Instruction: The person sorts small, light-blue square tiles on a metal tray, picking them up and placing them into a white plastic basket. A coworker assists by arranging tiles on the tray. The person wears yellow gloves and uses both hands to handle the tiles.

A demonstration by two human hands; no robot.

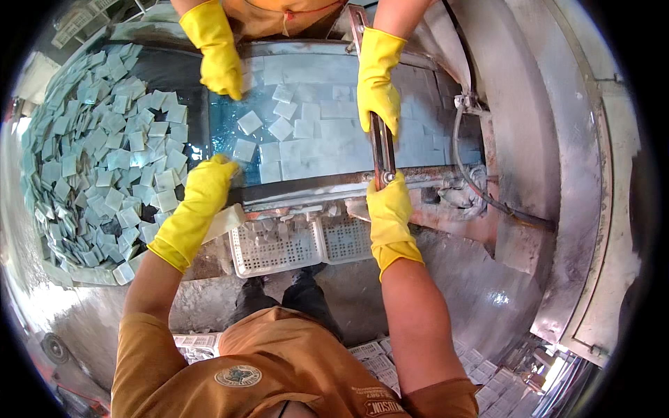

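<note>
My right hand, in a yellow rubber glove, grips the near end of a long metal bar lying across the conveyor belt. My left hand, gloved alike, is over the belt's near edge with its fingers curled closed; what they hold, if anything, is hidden. Close to its fingertips lies a square pale tile. Loose tiles lie at angles on the wet blue surface, and rows of flat tiles run rightward under the bar.
Across the belt a co-worker's gloved hand holds the bar too; their other gloved hand hovers over the belt. A large heap of tiles spreads at left. White perforated baskets sit below the near edge. A hose hangs at right.
</note>
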